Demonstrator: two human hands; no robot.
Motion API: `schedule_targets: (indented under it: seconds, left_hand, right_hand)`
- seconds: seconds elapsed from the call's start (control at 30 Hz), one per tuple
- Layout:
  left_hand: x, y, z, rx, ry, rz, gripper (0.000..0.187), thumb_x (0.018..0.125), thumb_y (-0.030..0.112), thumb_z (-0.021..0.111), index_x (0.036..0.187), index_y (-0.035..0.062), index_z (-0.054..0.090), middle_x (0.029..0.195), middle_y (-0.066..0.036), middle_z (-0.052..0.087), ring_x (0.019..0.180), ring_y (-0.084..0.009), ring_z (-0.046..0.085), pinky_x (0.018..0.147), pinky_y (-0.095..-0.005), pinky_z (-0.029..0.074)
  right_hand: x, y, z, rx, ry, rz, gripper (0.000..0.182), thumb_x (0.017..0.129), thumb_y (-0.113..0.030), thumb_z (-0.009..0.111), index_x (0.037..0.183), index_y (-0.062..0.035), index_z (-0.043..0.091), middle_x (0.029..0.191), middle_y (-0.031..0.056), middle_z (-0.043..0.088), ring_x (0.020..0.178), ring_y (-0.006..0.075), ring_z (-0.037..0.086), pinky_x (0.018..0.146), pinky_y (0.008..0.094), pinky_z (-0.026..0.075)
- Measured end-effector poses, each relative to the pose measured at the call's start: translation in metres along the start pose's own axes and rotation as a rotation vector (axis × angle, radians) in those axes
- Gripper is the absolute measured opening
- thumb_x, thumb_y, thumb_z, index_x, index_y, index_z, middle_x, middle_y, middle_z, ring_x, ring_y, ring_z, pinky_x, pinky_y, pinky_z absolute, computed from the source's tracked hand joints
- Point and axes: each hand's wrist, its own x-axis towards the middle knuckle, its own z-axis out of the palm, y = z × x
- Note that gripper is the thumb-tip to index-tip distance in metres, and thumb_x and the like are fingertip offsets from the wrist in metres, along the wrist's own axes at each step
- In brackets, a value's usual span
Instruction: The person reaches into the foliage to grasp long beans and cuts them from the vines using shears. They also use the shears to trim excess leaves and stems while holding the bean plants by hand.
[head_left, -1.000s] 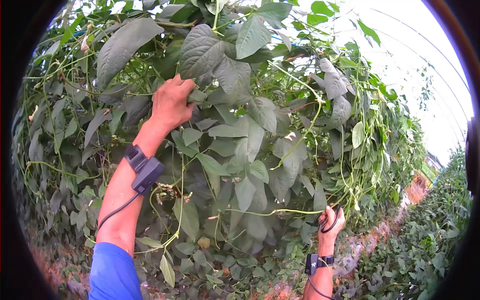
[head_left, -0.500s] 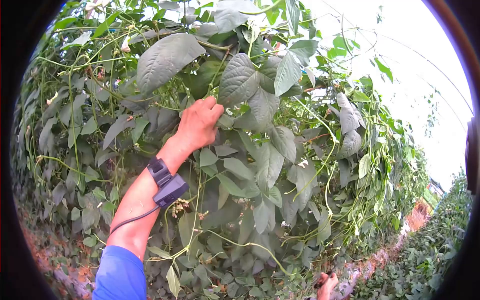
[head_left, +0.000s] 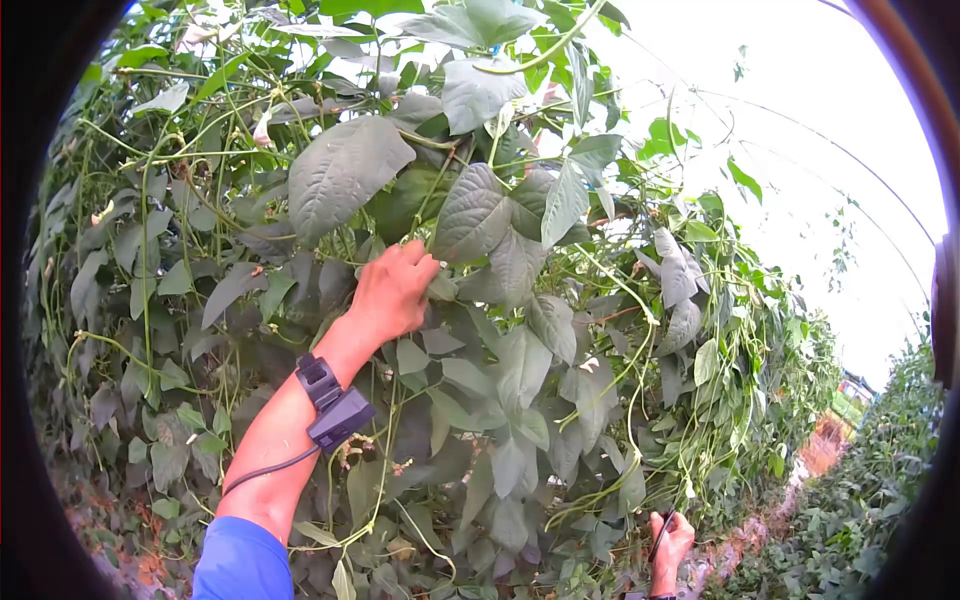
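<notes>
My left hand [head_left: 393, 290] is among the leaves of a climbing vine at mid-height, just below a big dark leaf [head_left: 345, 178]. Its fingers are curled closed, and what they hold, if anything, is hidden by the hand and foliage. A dark strap with a box-shaped device [head_left: 338, 412] and a cable is on the left forearm. Low at the right, my right hand [head_left: 674, 538] has its fingers curled around a thin dark object [head_left: 660, 537] that I cannot identify, close beside hanging green stems and leaves.
Dense vines with long stems [head_left: 385, 460] fill the left and middle. A narrow ground path [head_left: 815, 455] runs away at the right, beside another row of low plants [head_left: 850, 520]. Thin curved lines cross the bright sky at the upper right.
The left hand and nearby leaves sit lower in view. My right hand has risen further into view at the bottom, showing more of its fingers and the dark object.
</notes>
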Motion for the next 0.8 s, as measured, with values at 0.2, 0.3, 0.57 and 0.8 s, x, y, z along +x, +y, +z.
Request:
schedule_targets:
  seconds: [0.2, 0.3, 0.57, 0.8]
  left_hand:
    - [-0.001, 0.002, -0.002, -0.025, 0.000, 0.016, 0.029, 0.057, -0.002, 0.062, 0.081, 0.0066, 0.049, 0.083, -0.010, 0.049, 0.077, -0.0322, 0.053, 0.061, -0.0438, 0.047]
    - [-0.002, 0.003, -0.001, -0.011, -0.012, -0.003, 0.028, 0.057, -0.002, 0.062, 0.080, 0.0068, 0.049, 0.083, -0.010, 0.049, 0.077, -0.0321, 0.053, 0.061, -0.0440, 0.047]
    - [-0.004, -0.005, 0.001, 0.012, -0.049, -0.027, 0.033, 0.054, 0.002, 0.067, 0.084, 0.0069, 0.052, 0.085, -0.009, 0.050, 0.078, -0.0315, 0.054, 0.062, -0.0428, 0.048]
    - [-0.006, -0.007, 0.012, 0.016, -0.029, -0.015, 0.038, 0.053, 0.004, 0.069, 0.088, 0.0098, 0.055, 0.084, -0.009, 0.049, 0.077, -0.0314, 0.055, 0.059, -0.0435, 0.048]
  right_hand:
    - [0.030, -0.133, 0.017, 0.186, 0.185, -0.217, 0.016, 0.080, -0.005, 0.061, 0.092, 0.0005, 0.053, 0.064, 0.0020, 0.054, 0.051, 0.0089, 0.049, 0.047, 0.0241, 0.040]
    - [0.057, -0.198, 0.023, 0.303, 0.218, -0.492, 0.023, 0.080, -0.001, 0.058, 0.101, -0.0004, 0.050, 0.068, 0.0007, 0.051, 0.058, 0.0091, 0.049, 0.055, 0.0235, 0.042]
    - [0.101, -0.258, -0.047, -0.145, 0.489, -0.590, 0.024, 0.068, 0.000, 0.062, 0.090, -0.0005, 0.052, 0.056, 0.0078, 0.048, 0.050, 0.0202, 0.048, 0.052, 0.0337, 0.040]
    - [0.172, -0.069, -0.136, -1.230, 0.123, -0.264, 0.021, 0.074, -0.010, 0.062, 0.093, -0.0018, 0.057, 0.068, 0.0128, 0.057, 0.060, 0.0270, 0.055, 0.054, 0.0333, 0.043]
